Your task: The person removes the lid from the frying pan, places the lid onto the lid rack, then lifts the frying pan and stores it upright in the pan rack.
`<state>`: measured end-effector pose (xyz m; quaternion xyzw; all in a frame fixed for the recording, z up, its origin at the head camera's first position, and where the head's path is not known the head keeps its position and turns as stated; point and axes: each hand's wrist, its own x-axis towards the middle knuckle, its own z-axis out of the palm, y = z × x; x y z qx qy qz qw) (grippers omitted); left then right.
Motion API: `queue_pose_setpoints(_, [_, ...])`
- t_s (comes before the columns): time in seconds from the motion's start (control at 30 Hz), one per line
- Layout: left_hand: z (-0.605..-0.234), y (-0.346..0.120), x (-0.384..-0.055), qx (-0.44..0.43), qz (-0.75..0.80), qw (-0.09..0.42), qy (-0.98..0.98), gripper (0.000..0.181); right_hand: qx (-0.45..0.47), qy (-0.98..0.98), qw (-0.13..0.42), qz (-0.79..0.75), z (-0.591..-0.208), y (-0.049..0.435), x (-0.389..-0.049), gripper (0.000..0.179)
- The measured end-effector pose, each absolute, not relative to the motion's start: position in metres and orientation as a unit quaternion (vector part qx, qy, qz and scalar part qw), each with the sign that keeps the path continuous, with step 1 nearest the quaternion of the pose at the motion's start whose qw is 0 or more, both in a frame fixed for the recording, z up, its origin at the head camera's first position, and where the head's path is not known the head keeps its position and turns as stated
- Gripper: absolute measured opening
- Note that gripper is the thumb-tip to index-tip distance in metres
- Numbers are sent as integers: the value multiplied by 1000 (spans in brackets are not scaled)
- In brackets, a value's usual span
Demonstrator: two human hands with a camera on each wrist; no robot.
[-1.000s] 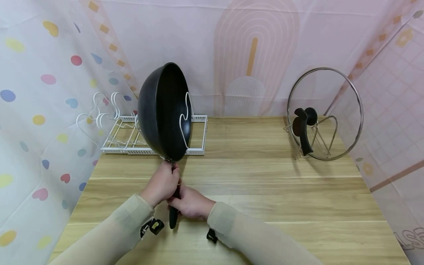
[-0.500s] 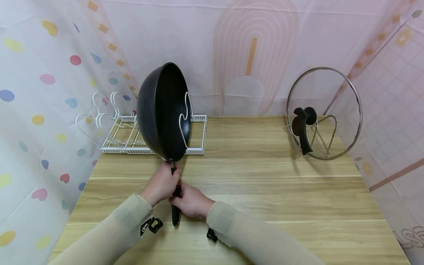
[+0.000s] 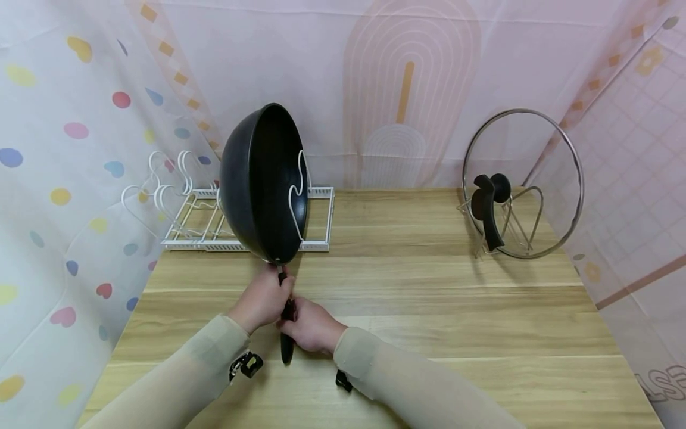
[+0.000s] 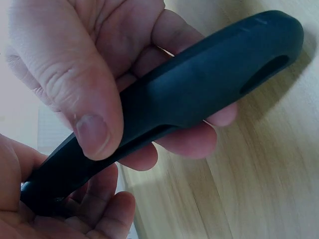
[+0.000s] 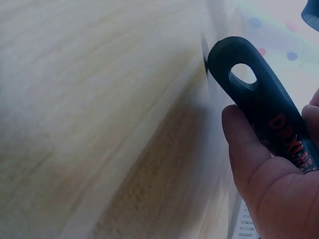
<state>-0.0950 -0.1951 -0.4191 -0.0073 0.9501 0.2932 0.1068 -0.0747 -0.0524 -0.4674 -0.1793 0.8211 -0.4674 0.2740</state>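
A black wok [image 3: 236, 179] stands on its side in a white wire rack [image 3: 316, 244], its hollow facing right. Its handle [image 3: 286, 350] points toward me, low over the table. My left hand [image 3: 264, 300] grips the handle close to the wok's wall. Just nearer to me, my right hand [image 3: 315, 326] holds the same handle, thumb on top. In the left wrist view the right hand's thumb presses the handle [image 4: 199, 69], with fingers curled beneath. The right wrist view shows the handle's end hole and red lettering beyond the right hand [image 5: 279, 194].
A glass lid with a steel rim [image 3: 581, 190] leans upright in a small wire stand [image 3: 538, 208] at the back right. Its black handle [image 3: 489, 214] faces left. Several white wire loops [image 3: 134, 208] rise from the rack's left part. Patterned curtains [image 3: 300, 47] enclose the wooden table [image 3: 429, 286].
The handle's free end has swung slightly to the right and away from me. The wok has shifted very slightly, staying in the rack. Both hands keep their hold on the handle.
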Motion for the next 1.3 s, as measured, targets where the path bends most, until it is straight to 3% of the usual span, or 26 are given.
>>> queue_pose_setpoints(0.83, [-414,-196,-95,-14,274,132,952,17,-171,826,274,-462,-464,-49,-77,22])
queue_pose_setpoints(1.07, [-407,-194,-92,-31,246,141,959,31,-168,825,268,-468,-461,-42,-78,23])
queue_pose_setpoints(1.2, [-397,-192,-86,-35,206,147,967,44,-158,823,275,-471,-459,-38,-79,32])
queue_pose_setpoints(1.3, [-389,-191,-82,-26,160,146,976,43,-151,818,282,-477,-457,-34,-82,41])
